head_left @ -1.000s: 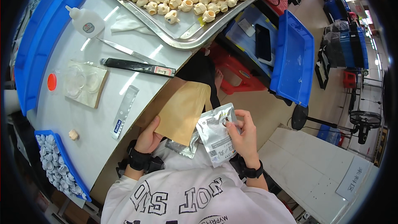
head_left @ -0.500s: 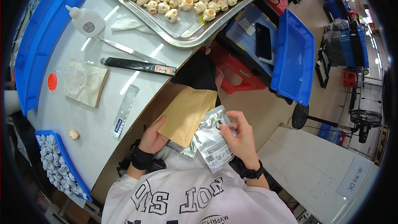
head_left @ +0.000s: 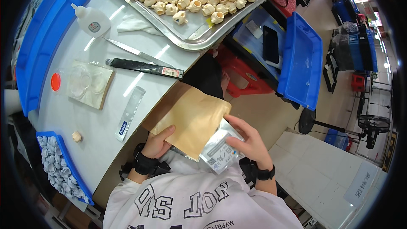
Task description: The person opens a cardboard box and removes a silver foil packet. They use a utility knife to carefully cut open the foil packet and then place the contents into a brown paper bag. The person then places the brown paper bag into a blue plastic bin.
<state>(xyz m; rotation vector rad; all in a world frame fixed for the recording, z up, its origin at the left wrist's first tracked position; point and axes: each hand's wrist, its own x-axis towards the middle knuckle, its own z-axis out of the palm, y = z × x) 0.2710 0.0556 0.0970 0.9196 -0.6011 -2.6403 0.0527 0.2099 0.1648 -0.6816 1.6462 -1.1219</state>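
**Brown envelope and silver pouch held over the lap**

Head view: A brown paper envelope [head_left: 191, 121] is held at its lower left corner by the left hand [head_left: 159, 142], whose thumb is pressed on top with the fingers closed beneath it. A silver foil pouch [head_left: 221, 152] is gripped by the right hand [head_left: 251, 141], the fingers being curled over its upper edge; its top lies tucked under the envelope's lower right edge. Both items are held just off the near edge of the white table [head_left: 106, 114], above the lap. On the table, a black-handled knife [head_left: 144, 67] is laid near a clear ruler [head_left: 129, 112], and a glue bottle [head_left: 91, 17] is seen beside a metal tray [head_left: 199, 32] filled with small cream-coloured parts. A blue bin [head_left: 303, 61] is placed well to the right.
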